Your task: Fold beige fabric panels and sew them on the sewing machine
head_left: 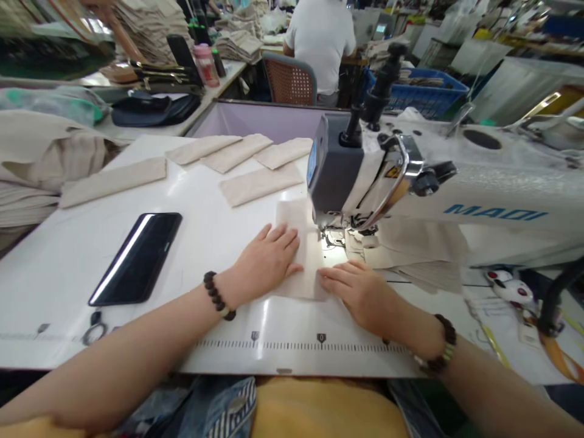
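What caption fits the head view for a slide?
At the sewing machine, left hand and right hand rest on a beige fabric piece.

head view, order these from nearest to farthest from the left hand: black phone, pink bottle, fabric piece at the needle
1. fabric piece: under the left hand, touching it.
2. black phone: on the table, to the hand's left.
3. pink bottle: far back, up left.

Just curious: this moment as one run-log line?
left hand flat on fabric piece | right hand on its edge | beside sewing machine
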`<control>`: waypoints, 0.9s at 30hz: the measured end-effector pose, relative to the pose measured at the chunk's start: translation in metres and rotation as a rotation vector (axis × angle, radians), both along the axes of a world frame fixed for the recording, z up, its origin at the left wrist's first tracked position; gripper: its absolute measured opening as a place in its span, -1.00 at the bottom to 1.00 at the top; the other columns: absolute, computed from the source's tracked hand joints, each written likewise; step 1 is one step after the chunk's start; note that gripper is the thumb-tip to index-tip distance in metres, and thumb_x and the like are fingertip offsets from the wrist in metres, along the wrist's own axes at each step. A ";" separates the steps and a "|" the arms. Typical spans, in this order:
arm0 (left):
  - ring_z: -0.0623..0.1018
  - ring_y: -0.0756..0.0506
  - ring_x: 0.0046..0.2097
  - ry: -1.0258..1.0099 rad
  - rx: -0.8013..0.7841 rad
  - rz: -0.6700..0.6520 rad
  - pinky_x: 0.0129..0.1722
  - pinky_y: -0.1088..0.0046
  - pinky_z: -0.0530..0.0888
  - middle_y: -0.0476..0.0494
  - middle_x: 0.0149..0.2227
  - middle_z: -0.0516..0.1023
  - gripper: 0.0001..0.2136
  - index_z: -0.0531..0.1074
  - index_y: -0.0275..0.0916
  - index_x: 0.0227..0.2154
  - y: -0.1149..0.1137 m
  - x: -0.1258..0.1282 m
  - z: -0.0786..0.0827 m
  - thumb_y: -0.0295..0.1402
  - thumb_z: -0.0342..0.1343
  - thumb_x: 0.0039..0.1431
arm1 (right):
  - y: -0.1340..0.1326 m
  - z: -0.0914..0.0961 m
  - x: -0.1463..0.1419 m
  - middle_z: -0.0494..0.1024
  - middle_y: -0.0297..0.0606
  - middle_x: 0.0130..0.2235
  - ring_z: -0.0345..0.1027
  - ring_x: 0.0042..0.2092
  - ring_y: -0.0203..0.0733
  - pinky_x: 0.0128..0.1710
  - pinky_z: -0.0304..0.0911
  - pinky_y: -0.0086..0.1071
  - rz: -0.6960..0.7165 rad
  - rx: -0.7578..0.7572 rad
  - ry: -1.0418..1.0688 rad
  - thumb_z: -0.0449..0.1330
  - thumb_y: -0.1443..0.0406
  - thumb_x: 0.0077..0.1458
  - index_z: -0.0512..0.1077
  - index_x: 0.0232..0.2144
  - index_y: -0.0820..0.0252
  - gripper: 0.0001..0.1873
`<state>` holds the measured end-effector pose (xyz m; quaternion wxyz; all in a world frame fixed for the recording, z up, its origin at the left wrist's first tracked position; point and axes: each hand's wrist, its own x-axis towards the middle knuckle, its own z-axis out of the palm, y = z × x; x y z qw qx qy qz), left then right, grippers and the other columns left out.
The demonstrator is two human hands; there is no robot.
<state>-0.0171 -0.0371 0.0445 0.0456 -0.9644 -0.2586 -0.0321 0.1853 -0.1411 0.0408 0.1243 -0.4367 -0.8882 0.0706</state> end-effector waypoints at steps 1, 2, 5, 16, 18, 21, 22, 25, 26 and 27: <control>0.30 -0.28 0.08 0.016 0.005 -0.020 0.05 0.13 0.28 -0.36 0.04 0.32 -0.65 0.31 -0.44 -0.05 0.005 0.008 0.002 -0.28 -0.01 0.21 | 0.006 -0.001 0.004 0.42 -0.11 -0.03 0.25 -0.15 -0.12 -0.14 0.13 -0.19 0.042 0.023 -0.031 -0.09 0.49 0.16 0.37 -0.14 0.31 -0.69; 0.33 -0.24 0.04 0.038 -0.007 -0.059 0.02 0.19 0.31 -0.35 0.01 0.34 -0.71 0.32 -0.45 -0.08 0.007 0.016 0.004 -0.34 -0.02 0.22 | 0.012 -0.002 0.008 0.43 -0.11 -0.04 0.25 -0.18 -0.13 -0.18 0.14 -0.21 0.071 0.050 -0.052 -0.09 0.48 0.17 0.37 -0.15 0.31 -0.71; 0.39 -0.14 -0.07 0.073 -0.083 -0.168 -0.05 0.34 0.36 -0.26 -0.13 0.39 -0.84 0.37 -0.40 -0.21 0.009 0.030 0.006 -0.48 -0.07 0.22 | 0.022 -0.008 0.014 0.43 -0.12 -0.06 0.23 -0.23 -0.15 -0.24 0.16 -0.23 0.097 0.111 -0.033 -0.08 0.44 0.20 0.38 -0.15 0.32 -0.73; 0.36 -0.22 -0.10 -0.072 -0.049 -0.043 -0.08 0.25 0.37 -0.32 -0.14 0.37 -0.74 0.35 -0.43 -0.18 0.009 0.038 -0.008 -0.30 0.00 0.20 | 0.025 -0.015 0.016 0.38 -0.17 -0.35 0.21 -0.31 -0.19 -0.34 0.12 -0.36 -0.129 0.163 0.060 -0.11 0.48 0.15 0.39 -0.14 0.32 -0.67; 0.35 -0.22 -0.06 -0.090 -0.049 -0.039 -0.06 0.24 0.36 -0.32 -0.12 0.37 -0.73 0.34 -0.43 -0.15 0.010 0.039 -0.008 -0.31 0.01 0.19 | 0.025 -0.015 0.014 0.36 -0.18 -0.37 0.19 -0.33 -0.19 -0.35 0.11 -0.37 -0.147 0.152 0.044 -0.11 0.49 0.15 0.39 -0.14 0.31 -0.66; 0.34 -0.23 -0.03 -0.098 -0.059 -0.035 -0.05 0.23 0.35 -0.33 -0.11 0.36 -0.72 0.34 -0.43 -0.13 0.011 0.039 -0.009 -0.31 0.00 0.20 | 0.026 -0.014 0.012 0.34 -0.20 -0.38 0.16 -0.36 -0.20 -0.37 0.08 -0.38 -0.171 0.143 0.017 -0.10 0.49 0.14 0.40 -0.15 0.29 -0.66; 0.33 -0.23 -0.03 -0.097 -0.063 -0.033 -0.05 0.23 0.35 -0.32 -0.11 0.36 -0.72 0.34 -0.43 -0.13 0.011 0.039 -0.009 -0.31 -0.01 0.21 | 0.025 -0.014 0.012 0.34 -0.20 -0.39 0.15 -0.36 -0.20 -0.38 0.07 -0.38 -0.178 0.145 0.010 -0.10 0.50 0.14 0.40 -0.16 0.29 -0.66; 0.32 -0.23 0.00 -0.101 -0.064 -0.041 -0.04 0.22 0.35 -0.32 -0.10 0.36 -0.72 0.33 -0.41 -0.11 0.013 0.039 -0.011 -0.31 -0.02 0.21 | 0.025 -0.014 0.011 0.33 -0.20 -0.39 0.13 -0.37 -0.20 -0.39 0.06 -0.38 -0.186 0.157 0.001 -0.10 0.51 0.12 0.40 -0.16 0.30 -0.66; 0.32 -0.23 0.01 -0.106 -0.060 -0.049 -0.03 0.22 0.35 -0.31 -0.09 0.36 -0.71 0.32 -0.41 -0.10 0.013 0.039 -0.012 -0.30 -0.01 0.21 | 0.026 -0.015 0.011 0.33 -0.20 -0.39 0.13 -0.37 -0.20 -0.39 0.06 -0.38 -0.187 0.160 -0.002 -0.10 0.51 0.12 0.40 -0.16 0.30 -0.66; 0.31 -0.23 0.01 -0.111 -0.055 -0.056 -0.03 0.22 0.34 -0.32 -0.09 0.36 -0.71 0.32 -0.41 -0.10 0.014 0.039 -0.012 -0.30 -0.01 0.21 | 0.026 -0.015 0.011 0.33 -0.20 -0.39 0.12 -0.37 -0.20 -0.38 0.06 -0.38 -0.186 0.163 -0.003 -0.10 0.51 0.12 0.40 -0.16 0.30 -0.66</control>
